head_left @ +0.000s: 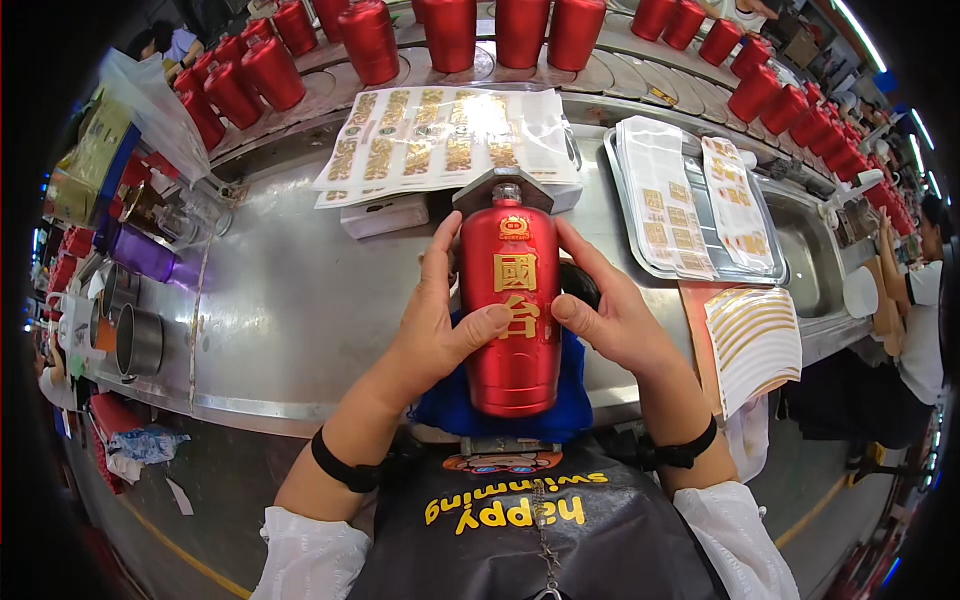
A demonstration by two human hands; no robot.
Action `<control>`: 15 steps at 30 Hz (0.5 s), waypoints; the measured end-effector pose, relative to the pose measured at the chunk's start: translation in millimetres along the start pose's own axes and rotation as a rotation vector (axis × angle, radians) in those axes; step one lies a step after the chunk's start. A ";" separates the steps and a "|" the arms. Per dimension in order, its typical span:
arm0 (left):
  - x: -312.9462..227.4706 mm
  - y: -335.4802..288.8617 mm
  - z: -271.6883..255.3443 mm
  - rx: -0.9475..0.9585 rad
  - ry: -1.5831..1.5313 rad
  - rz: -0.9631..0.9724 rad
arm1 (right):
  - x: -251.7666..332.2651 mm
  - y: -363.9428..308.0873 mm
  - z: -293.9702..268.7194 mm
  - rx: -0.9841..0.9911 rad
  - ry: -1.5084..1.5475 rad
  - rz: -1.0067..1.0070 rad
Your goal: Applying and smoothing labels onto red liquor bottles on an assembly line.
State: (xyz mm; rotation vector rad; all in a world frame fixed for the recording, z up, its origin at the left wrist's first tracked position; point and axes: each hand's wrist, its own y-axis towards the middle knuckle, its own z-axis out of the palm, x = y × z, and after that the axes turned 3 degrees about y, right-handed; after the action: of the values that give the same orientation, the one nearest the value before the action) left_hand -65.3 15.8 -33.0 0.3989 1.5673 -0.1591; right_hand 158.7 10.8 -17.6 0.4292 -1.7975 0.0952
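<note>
A glossy red bottle [509, 372] with a clear glass neck lies in front of me, its base toward my body. Gold lettering and a small gold emblem run down its face. My left hand [432, 318] grips its left side, thumb pressed on the lower gold character. On the opposite side my right hand [618, 312] holds it the same way, thumb at that character's right edge. Beneath the bottle is a blue cloth [573, 385]. A dark angular plate [470, 197] sits behind the neck. Sheets of gold decals [400, 140] lie just beyond, propped on a white block [385, 217].
A metal tray [625, 232] with more decal sheets stands right, near a sink [808, 250]. Curved gold-striped strips [755, 340] overhang the bench edge. Red bottles [448, 35] line a conveyor [640, 75] at the back. A metal pot [139, 340] stands left; a co-worker [915, 320] is at right.
</note>
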 end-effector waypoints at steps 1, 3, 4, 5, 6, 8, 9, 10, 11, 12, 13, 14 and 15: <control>1.2 -0.5 0.3 -0.013 0.006 -0.001 | -1.1 -0.4 1.3 -0.003 0.001 -0.003; -1.1 -0.5 0.7 -0.004 -0.001 -0.016 | -3.6 -0.9 1.6 -0.007 0.003 -0.008; -2.6 0.3 0.9 0.004 -0.011 -0.027 | -3.9 -1.0 0.1 0.000 0.020 0.004; -2.9 1.0 1.1 0.007 -0.011 -0.024 | -3.7 -0.8 -0.9 0.008 0.037 0.015; -3.0 1.8 1.4 0.008 -0.007 -0.017 | -1.7 -0.5 -0.4 0.005 0.036 0.013; -3.7 0.4 1.3 0.001 0.002 -0.014 | 2.3 -0.7 3.9 -0.018 -0.044 0.007; -4.6 0.3 1.0 0.004 -0.008 -0.033 | 1.8 0.0 4.8 -0.016 -0.042 0.004; -5.2 0.0 0.9 0.009 -0.020 -0.050 | 1.1 0.1 5.4 -0.021 -0.026 0.004; -3.0 0.3 0.1 0.007 -0.019 -0.048 | 0.3 0.4 6.0 -0.026 -0.011 0.004; 1.4 1.1 -1.0 0.020 0.003 -0.019 | -0.5 -0.1 5.7 -0.025 -0.012 0.000; 2.7 2.7 -3.0 0.031 0.028 0.013 | -1.5 0.2 4.9 -0.028 0.002 0.008; 0.2 2.8 -3.9 0.027 0.033 0.021 | -2.0 0.4 4.9 -0.033 0.016 0.016; -3.6 1.7 -4.3 0.039 -0.088 -0.013 | -1.9 -0.8 6.9 -0.031 0.015 0.006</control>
State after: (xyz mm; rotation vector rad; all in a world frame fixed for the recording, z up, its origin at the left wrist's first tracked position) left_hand -68.8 18.3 -29.0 0.4070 1.4825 -0.2153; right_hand 153.0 8.6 -21.4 0.4000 -1.7835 0.0740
